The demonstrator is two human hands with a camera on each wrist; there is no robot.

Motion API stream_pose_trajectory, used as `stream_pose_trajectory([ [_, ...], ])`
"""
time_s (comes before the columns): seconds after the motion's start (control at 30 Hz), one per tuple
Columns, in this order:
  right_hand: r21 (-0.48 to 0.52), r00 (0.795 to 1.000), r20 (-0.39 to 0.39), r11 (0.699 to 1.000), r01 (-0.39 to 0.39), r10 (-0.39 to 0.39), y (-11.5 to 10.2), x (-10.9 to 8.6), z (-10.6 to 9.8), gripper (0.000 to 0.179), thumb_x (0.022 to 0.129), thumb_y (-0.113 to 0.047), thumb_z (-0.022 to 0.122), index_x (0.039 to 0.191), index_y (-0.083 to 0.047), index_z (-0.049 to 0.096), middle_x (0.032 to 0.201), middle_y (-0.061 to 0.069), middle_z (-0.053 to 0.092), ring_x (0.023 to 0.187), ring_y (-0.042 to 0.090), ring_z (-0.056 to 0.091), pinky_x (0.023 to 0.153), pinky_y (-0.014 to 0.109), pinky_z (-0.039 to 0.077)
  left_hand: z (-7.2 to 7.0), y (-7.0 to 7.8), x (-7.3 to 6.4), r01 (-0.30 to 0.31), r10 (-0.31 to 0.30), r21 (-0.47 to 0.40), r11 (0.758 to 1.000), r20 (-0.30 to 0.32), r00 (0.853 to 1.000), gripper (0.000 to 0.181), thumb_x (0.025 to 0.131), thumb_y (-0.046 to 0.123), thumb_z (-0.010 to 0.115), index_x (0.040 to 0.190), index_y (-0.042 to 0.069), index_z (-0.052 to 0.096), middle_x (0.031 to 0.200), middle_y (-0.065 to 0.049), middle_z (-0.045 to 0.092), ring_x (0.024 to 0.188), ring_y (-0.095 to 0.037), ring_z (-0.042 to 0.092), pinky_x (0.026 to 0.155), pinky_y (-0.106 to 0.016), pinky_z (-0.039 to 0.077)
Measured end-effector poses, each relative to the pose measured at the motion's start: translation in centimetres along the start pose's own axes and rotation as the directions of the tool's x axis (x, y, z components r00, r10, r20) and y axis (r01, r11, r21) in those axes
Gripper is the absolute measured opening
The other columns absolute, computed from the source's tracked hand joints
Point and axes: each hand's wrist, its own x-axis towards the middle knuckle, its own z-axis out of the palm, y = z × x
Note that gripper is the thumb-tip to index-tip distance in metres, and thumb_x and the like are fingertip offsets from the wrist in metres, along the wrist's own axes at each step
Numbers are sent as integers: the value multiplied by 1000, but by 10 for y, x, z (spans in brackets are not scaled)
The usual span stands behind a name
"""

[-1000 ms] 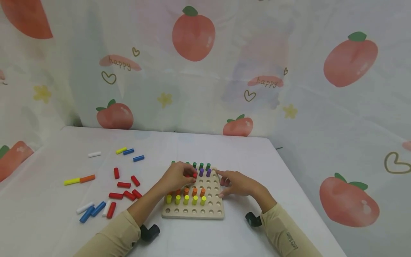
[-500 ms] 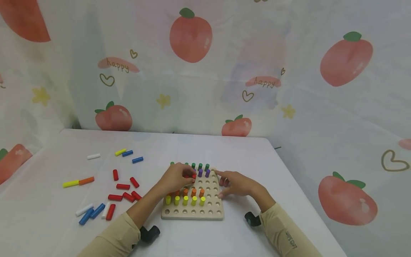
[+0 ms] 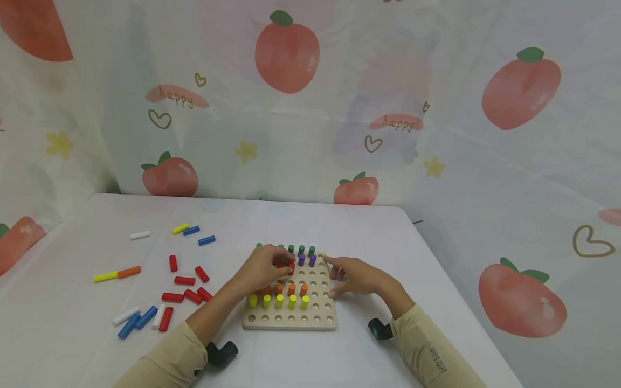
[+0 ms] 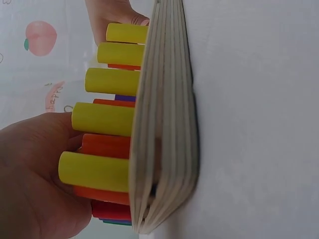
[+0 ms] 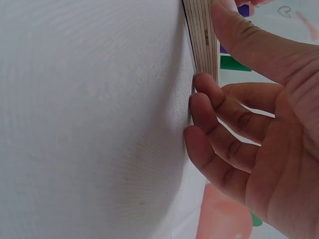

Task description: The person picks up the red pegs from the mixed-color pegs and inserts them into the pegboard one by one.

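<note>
A wooden pegboard lies on the table. Standing in it are a yellow row of pegs, an orange row, purple pegs and green pegs. Over the board's left half, my left hand pinches a red peg upright, just nearer than the purple row; whether it sits in a hole is hidden. In the left wrist view that hand is partly behind the yellow pegs. My right hand rests at the board's right edge, thumb and fingertips touching it, fingers loosely bent.
Left of the board lie several loose red pegs, blue pegs, white pegs, a yellow peg and an orange peg. More pegs lie farther back. A patterned curtain hangs behind the table.
Both hands hold nearly the same places, the red peg still pinched over the board. The whole view shifts slightly, as the head camera moves.
</note>
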Motion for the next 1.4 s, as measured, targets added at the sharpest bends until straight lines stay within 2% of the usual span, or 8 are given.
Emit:
stream_pose_trajectory([
  [0.1,0,1000,-2,1000,4,-4,0,0,0,91,82,-21,90,158,-9,41,101,-3,59,97,19,55,81,33,50,-5,0,-2,-7,7,2,1000,12,1000,19,96,10,75,115,12,76,103,5,72,100,-17,67,93,-38,56],
  [0.33,-11,1000,-2,1000,16,-16,-1,1,0,91,82,-22,90,158,-8,41,101,-3,59,98,19,55,81,33,50,-24,-7,-8,72,-72,10,997,-11,997,22,95,9,77,116,12,76,104,4,73,98,-17,67,91,-35,57],
  [0.5,-16,1000,0,1000,20,-20,-1,2,-1,91,82,-22,89,159,-9,41,101,-3,59,96,19,55,80,34,50,-37,-16,-17,72,-72,23,997,-24,997,22,95,11,76,117,13,76,106,5,73,101,-17,68,92,-36,57],
  [0.67,-3,1000,2,1000,12,-12,0,2,0,92,82,-21,90,159,-9,41,102,-2,59,96,18,54,80,33,50,-50,-20,-25,58,-57,65,996,-9,998,22,96,13,75,118,12,75,110,1,73,107,-22,68,93,-40,57],
  [0.9,-9,1000,5,1000,18,-18,2,0,-1,93,83,-22,89,159,-9,40,102,-2,59,96,19,54,80,34,50,-69,-24,-33,63,-61,122,991,-19,998,18,97,12,74,114,12,76,110,-2,72,101,-23,68,84,-35,60],
  [1.03,-6,1000,-1,1000,15,-15,2,0,-2,92,82,-21,89,159,-9,40,102,-2,59,97,19,54,82,34,49,-83,-29,-39,49,-51,146,988,5,999,17,97,10,73,113,11,76,107,-1,72,97,-21,67,80,-34,60],
  [1.2,4,1000,6,1000,18,-18,2,0,-1,91,83,-21,89,159,-8,40,103,-2,59,97,19,54,82,34,49,-103,-39,-50,70,-76,145,987,40,996,16,97,9,73,113,9,75,104,0,72,95,-21,66,76,-33,60],
  [1.4,-2,1000,7,1000,17,-17,1,0,-1,91,83,-21,88,159,-8,40,102,-3,58,96,18,54,82,34,49,-133,-59,-60,75,-80,141,987,31,996,20,96,10,74,115,6,74,105,-3,72,96,-24,68,78,-35,61],
])
